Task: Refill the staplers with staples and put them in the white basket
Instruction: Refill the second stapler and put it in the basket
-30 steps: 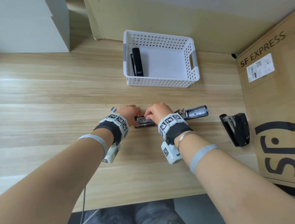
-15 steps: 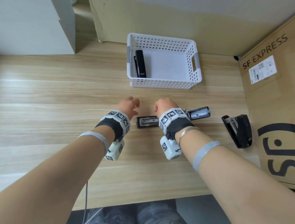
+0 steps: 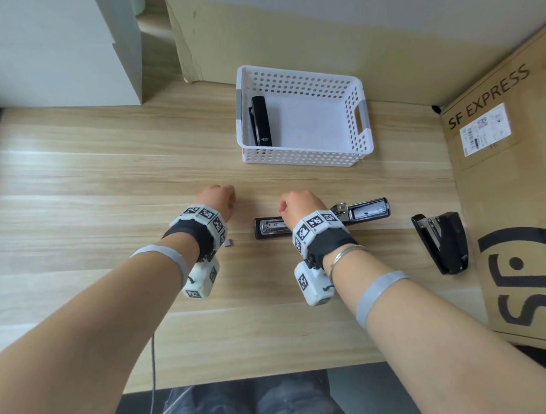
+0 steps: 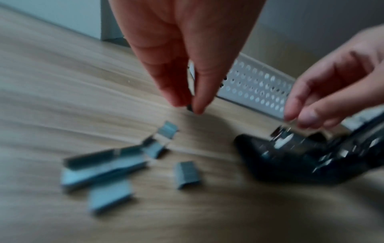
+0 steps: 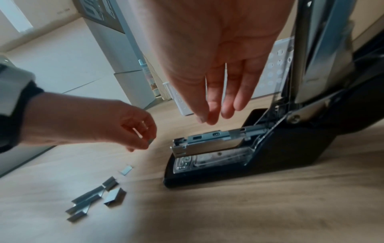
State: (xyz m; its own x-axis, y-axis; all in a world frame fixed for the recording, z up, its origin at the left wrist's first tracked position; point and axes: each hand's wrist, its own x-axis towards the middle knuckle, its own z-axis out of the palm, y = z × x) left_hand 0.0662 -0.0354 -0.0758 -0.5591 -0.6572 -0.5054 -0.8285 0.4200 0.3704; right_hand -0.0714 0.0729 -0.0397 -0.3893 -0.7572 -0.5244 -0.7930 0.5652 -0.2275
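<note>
An open black stapler [image 3: 321, 221] lies on the wooden table, its lid folded back to the right and its metal magazine [image 5: 207, 141] exposed. My left hand [image 4: 191, 108] hovers left of it and pinches a small piece of staples [image 5: 150, 141] between thumb and forefinger. My right hand [image 5: 209, 116] hangs just above the magazine, fingers pointing down and loosely together, with nothing visible in them. Several loose staple strips [image 4: 104, 169] lie on the table under my left hand. The white basket [image 3: 307, 161] stands behind, with one black stapler [image 3: 260, 121] inside.
Another black stapler [image 3: 441, 242] lies at the right, beside a large SF EXPRESS cardboard box [image 3: 523, 206]. A white cabinet [image 3: 47, 51] stands at the back left. Cardboard leans on the wall behind the basket.
Both hands have come off the open stapler. My left hand moved left, away from it, with a small staple piece pinched. My right hand rose a little above the magazine.
</note>
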